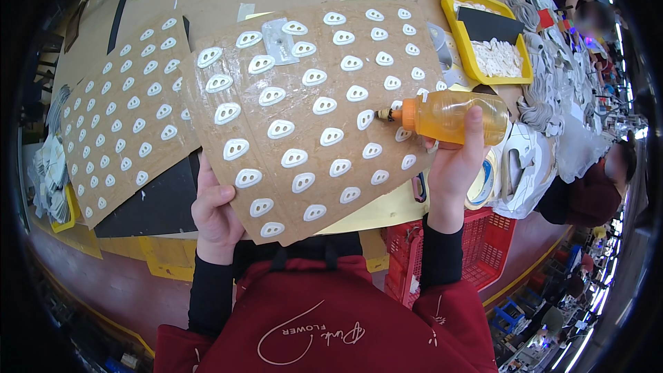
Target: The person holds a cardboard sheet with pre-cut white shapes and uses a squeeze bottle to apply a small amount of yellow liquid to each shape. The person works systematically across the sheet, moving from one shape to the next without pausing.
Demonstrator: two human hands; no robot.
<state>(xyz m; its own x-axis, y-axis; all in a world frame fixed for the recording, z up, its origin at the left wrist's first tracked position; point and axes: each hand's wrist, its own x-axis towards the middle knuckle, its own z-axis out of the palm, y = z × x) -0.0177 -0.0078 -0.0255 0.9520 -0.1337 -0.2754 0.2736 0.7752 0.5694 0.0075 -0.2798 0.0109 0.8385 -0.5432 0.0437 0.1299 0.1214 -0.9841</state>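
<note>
My left hand (215, 208) grips the near left edge of a brown cardboard sheet (283, 173), thumb on top. Rows of small white rounded-triangle pieces, each with two holes, cover the sheet. My right hand (456, 166) is wrapped round a squeeze bottle (459, 116) of amber liquid with an orange cap. The bottle lies nearly level, and its dark nozzle tip points left, at or just above a white two-hole piece (366, 120) near the sheet's right side. Whether the tip touches it I cannot tell. A clear plastic patch (279, 43) sits among the upper pieces.
A second cardboard sheet (114, 135) with similar white pieces lies at left, over a black board (155, 200). At the back right stands a yellow tray (469, 72) of small white pieces. Below the table edge is a red crate (483, 249). Tape rolls (483, 183) lie right; people work farther off.
</note>
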